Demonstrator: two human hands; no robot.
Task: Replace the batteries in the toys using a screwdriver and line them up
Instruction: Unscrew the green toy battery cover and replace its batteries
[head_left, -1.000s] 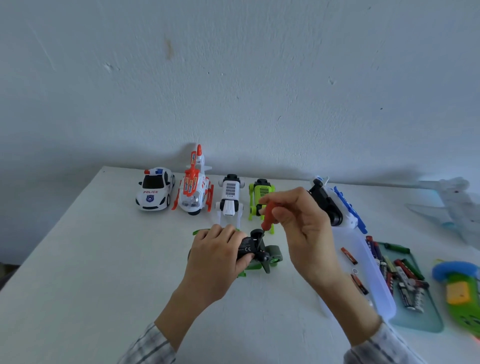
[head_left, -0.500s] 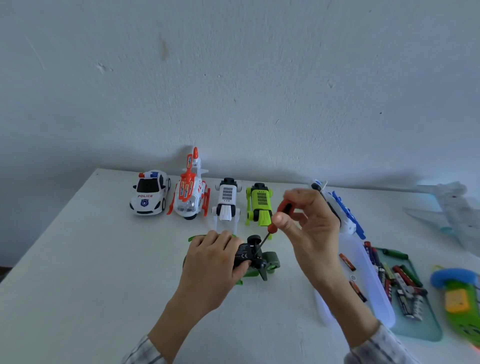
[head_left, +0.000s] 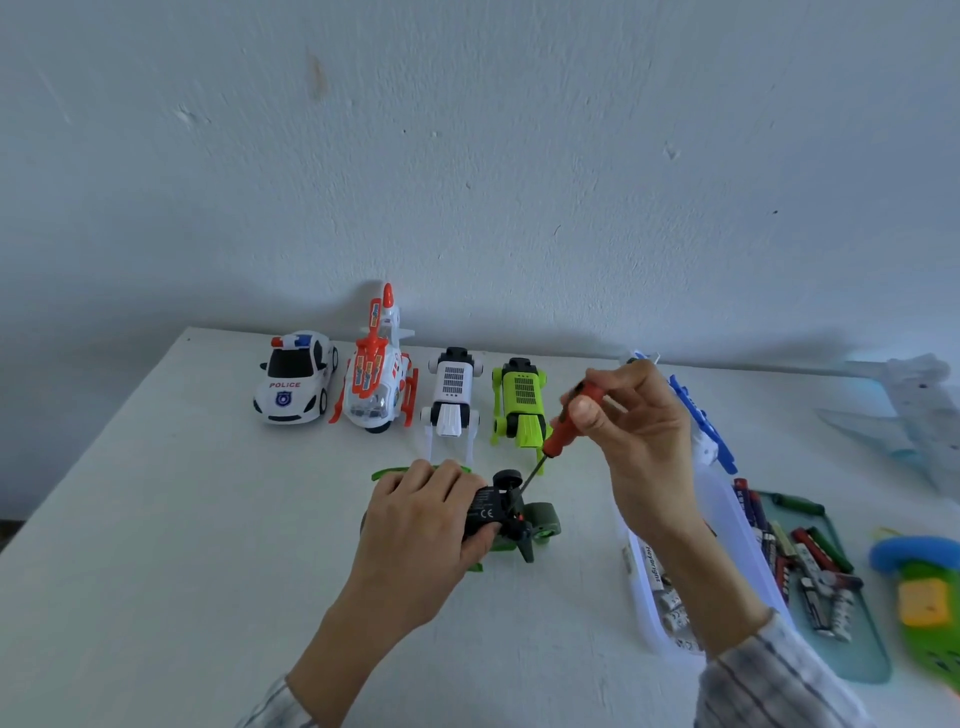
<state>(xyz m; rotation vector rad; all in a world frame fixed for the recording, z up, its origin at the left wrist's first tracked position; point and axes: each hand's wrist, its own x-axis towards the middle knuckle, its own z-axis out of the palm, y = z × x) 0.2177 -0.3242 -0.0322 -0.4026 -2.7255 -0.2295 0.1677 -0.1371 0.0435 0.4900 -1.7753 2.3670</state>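
My left hand (head_left: 421, 525) grips a dark green toy (head_left: 511, 519) lying upside down on the white table (head_left: 156, 519), its black underside with a CE mark facing up. My right hand (head_left: 639, 436) pinches an orange-handled screwdriver (head_left: 563, 426) whose thin tip slants down onto the toy's underside. Along the wall stands a row: a police car (head_left: 293, 379), an orange-white helicopter (head_left: 376, 384), a white robot toy (head_left: 452, 400) and a lime green robot toy (head_left: 522, 405).
A white box (head_left: 727, 525) with batteries lies right of my right hand. Beside it a green tray (head_left: 857, 649) holds several loose batteries. A blue-white toy (head_left: 701, 431), a pale plane (head_left: 914, 415) and a green-blue-yellow toy (head_left: 924, 592) sit at the right.
My right hand tilted the screwdriver and lowered its tip onto the green toy's underside, turning the handle between the fingers. My left hand kept its hold on the toy.
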